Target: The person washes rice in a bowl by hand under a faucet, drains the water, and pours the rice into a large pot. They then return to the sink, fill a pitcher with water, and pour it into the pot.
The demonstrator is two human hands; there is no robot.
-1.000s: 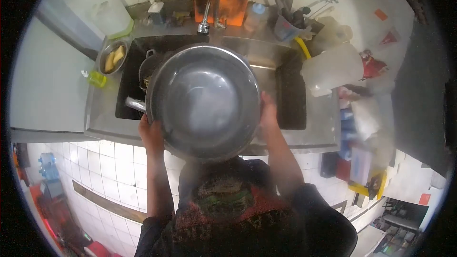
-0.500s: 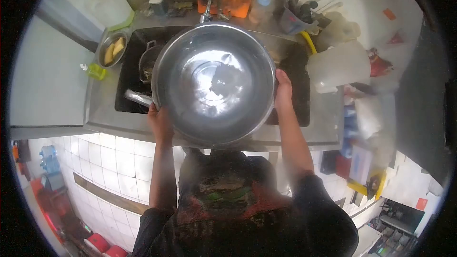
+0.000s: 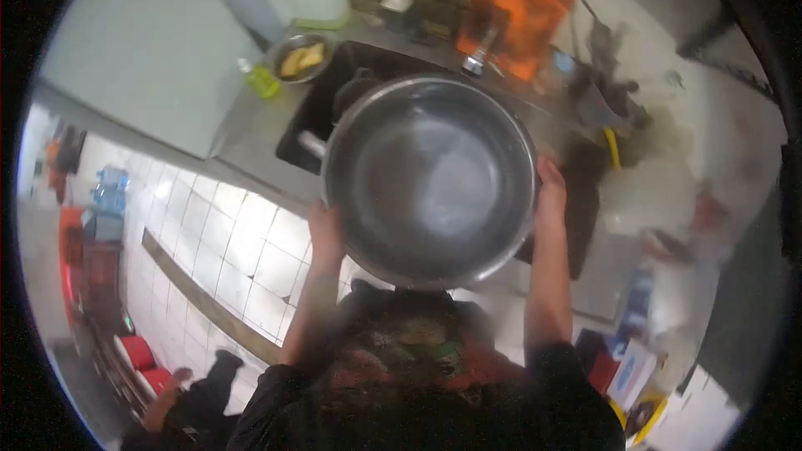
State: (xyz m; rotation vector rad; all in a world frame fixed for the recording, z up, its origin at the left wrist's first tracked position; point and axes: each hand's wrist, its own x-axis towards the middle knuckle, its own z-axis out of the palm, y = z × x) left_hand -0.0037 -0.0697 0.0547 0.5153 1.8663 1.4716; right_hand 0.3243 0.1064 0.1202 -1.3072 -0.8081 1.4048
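— Fingers of the left hand (image 3: 326,232) and of the right hand (image 3: 550,194): how do they sit in the head view?

— Both hands clasp the rim of the big steel bowl (image 3: 430,177), one on each side, opposite each other. The fingertips are hidden behind the rim.

— Where is the bowl?

— It is lifted in front of the person's chest, mouth up toward the camera. It hangs over the front edge of the sink (image 3: 311,129), just below the faucet (image 3: 476,60). A pot (image 3: 355,88) sits in the basin behind it.

— What does a good hold ask for?

— Probably an even grip at opposite points, so the wide bowl doesn't tip, and a firm pinch in case the rim is wet. The rim is best held clear of faucet and pot. The small bowl of yellow food (image 3: 301,58) and the green bottle (image 3: 262,82) on the surface (image 3: 251,134) stand well apart, to the left.
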